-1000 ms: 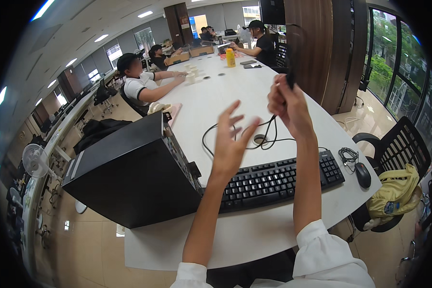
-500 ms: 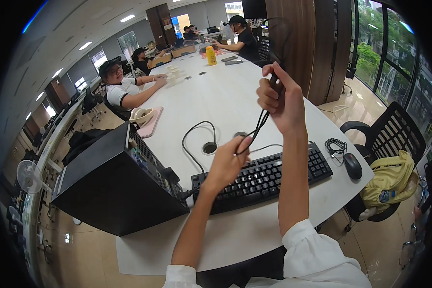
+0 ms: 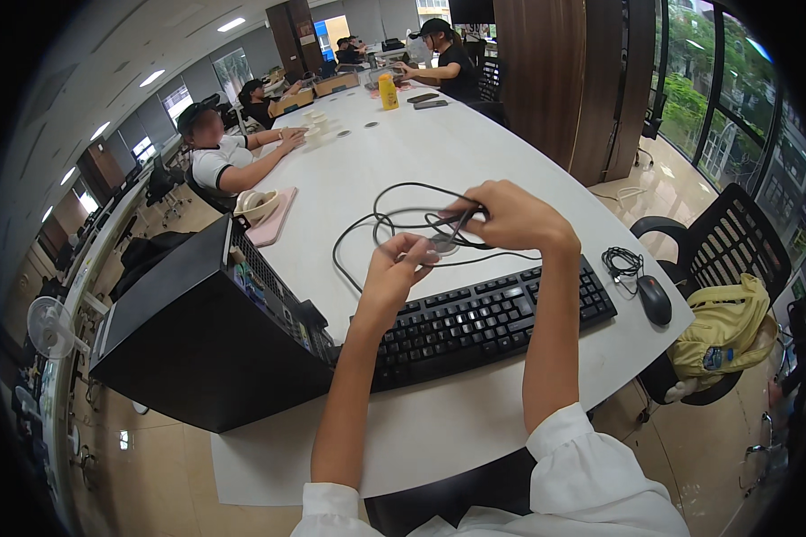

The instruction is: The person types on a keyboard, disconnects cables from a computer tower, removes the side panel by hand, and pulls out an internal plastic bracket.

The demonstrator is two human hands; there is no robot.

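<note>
A thin black cable [image 3: 412,184] hangs in loose loops between my two hands above the table. My left hand [image 3: 396,273] pinches part of it near the back edge of the black keyboard [image 3: 488,324]. Higher and to the right, my right hand [image 3: 521,217] is closed around other strands, its fingers bent downward. The cable's ends are hard to make out. Left of my hands stands a black computer tower [image 3: 206,336] with its rear ports facing the keyboard. A black mouse [image 3: 655,301] with its cord coiled lies to the right.
A pink folder [image 3: 272,231] with cream headphones [image 3: 256,205] lies behind the tower. A person [image 3: 219,157] sits at the left table edge, others farther back. A yellow bottle [image 3: 388,92] stands far off. A yellow backpack [image 3: 725,327] rests on the chair at right.
My right hand has come down from its raised position toward my left hand. The cable, earlier stretched between them, now spreads into wide loops. My left hand has moved slightly left.
</note>
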